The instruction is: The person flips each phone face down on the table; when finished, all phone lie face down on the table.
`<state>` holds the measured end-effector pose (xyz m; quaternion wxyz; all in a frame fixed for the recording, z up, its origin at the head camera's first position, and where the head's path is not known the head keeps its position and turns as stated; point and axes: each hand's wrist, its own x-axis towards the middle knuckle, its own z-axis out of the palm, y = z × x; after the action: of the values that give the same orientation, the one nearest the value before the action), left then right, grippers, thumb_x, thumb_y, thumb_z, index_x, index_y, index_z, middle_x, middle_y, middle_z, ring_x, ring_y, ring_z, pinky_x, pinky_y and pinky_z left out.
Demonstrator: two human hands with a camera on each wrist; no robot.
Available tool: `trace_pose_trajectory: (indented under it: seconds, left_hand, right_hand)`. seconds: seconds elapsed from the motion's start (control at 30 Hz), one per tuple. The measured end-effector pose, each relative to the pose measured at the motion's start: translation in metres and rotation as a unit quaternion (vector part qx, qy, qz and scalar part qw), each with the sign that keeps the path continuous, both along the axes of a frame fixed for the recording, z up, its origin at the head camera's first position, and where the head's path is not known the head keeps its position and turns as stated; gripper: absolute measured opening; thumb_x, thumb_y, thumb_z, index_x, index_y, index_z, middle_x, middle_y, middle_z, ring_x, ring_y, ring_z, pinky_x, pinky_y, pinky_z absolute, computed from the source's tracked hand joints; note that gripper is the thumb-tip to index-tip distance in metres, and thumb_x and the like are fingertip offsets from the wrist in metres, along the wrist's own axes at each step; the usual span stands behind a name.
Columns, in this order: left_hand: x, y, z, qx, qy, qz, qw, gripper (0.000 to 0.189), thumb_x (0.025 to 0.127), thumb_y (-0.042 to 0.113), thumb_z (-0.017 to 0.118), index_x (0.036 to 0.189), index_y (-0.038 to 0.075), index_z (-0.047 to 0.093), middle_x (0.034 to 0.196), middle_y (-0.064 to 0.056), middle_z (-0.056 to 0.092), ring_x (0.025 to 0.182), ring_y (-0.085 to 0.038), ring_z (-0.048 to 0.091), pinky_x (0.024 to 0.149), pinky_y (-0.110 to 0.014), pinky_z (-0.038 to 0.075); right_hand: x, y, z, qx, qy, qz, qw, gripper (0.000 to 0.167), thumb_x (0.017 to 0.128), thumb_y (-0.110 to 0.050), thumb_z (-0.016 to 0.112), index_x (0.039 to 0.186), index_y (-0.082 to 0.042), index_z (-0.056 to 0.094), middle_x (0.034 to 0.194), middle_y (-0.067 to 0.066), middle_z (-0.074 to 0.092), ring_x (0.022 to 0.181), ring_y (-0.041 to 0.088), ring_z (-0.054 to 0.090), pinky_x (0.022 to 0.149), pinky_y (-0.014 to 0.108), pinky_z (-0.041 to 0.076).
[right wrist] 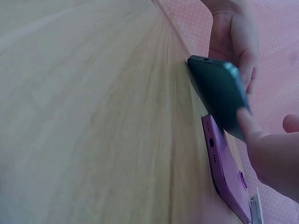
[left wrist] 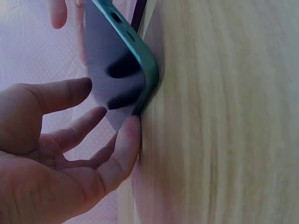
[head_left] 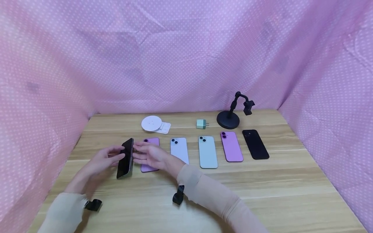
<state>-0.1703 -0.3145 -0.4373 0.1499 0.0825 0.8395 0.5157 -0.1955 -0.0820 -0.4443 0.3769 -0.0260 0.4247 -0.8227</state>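
A dark green phone [head_left: 125,161] with a black screen stands tilted on its long edge at the left of the table, between the two hands. Its screen faces the left hand [head_left: 102,160], whose fingers are loosely extended; in the left wrist view a fingertip [left wrist: 128,133] touches the phone's lower edge. From the other side, the right hand [head_left: 156,156] reaches over a purple phone [head_left: 151,167] with fairly straight fingers. In the right wrist view, one of its fingertips [right wrist: 245,119] touches the green phone's back [right wrist: 216,93] near the upper edge.
Right of the hands lie a white phone [head_left: 179,150], a pale green phone [head_left: 208,153], a second purple phone [head_left: 232,147] and a black phone [head_left: 256,145]. Behind them are a white round charging stand [head_left: 151,123], a green plug adapter [head_left: 201,124] and a black phone holder [head_left: 228,119].
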Motion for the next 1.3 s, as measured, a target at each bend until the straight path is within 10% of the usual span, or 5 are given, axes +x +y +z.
trace_pose_trajectory:
  seconds: [1.0, 1.3]
  left_hand:
    - [-0.006, 0.010, 0.009, 0.091, -0.074, -0.006, 0.9931, 0.061, 0.105, 0.017, 0.057, 0.153, -0.008, 0.028, 0.140, -0.036, 0.038, 0.115, -0.037, 0.059, 0.092, -0.045, 0.057]
    - [-0.003, 0.009, 0.019, 0.093, -0.070, -0.014, 0.9931, 0.063, 0.105, 0.017, 0.058, 0.154, -0.008, 0.026, 0.138, -0.034, 0.039, 0.117, -0.037, 0.056, 0.092, -0.043, 0.057]
  right_hand:
    - [-0.003, -0.001, -0.004, -0.025, 0.015, 0.008, 0.9996, 0.050, 0.105, -0.005, 0.048, 0.154, 0.000, 0.037, 0.149, 0.013, 0.051, 0.136, 0.035, 0.049, 0.110, 0.047, 0.045]
    - [0.002, -0.003, 0.000, -0.006, 0.041, 0.020, 0.9989, 0.053, 0.104, -0.003, 0.046, 0.156, -0.003, 0.035, 0.158, 0.012, 0.040, 0.144, 0.037, 0.036, 0.120, 0.050, 0.028]
